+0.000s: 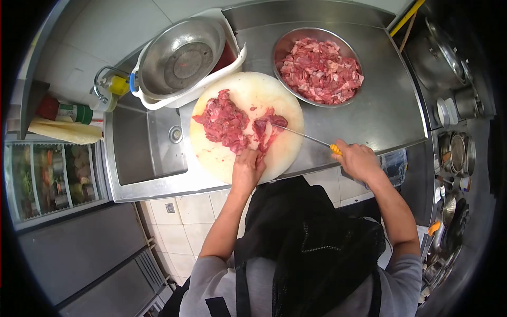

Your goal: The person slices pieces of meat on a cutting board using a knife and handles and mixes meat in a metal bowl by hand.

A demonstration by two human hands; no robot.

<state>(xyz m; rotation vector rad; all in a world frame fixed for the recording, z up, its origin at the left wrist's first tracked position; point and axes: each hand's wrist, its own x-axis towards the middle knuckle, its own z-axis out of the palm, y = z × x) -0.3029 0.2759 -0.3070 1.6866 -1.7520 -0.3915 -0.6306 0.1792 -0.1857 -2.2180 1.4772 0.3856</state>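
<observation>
A piece of meat (268, 127) lies on the round cutting board (282, 153), just beyond the left hand (248, 170), whose bunched fingers pinch its near end. The right hand (360, 162) is wrapped round the handle of a knife (309, 138), its tip touching the meat. A meat pile (224, 117) sits beside it; past the board, a steel bowl (285, 45) holds more.

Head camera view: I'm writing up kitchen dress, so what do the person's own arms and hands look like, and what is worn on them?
The left hand and right hand are bare, with no gloves. The forearms are uncovered too, up to plain grey short sleeves. Any ring would be too small to tell.
</observation>
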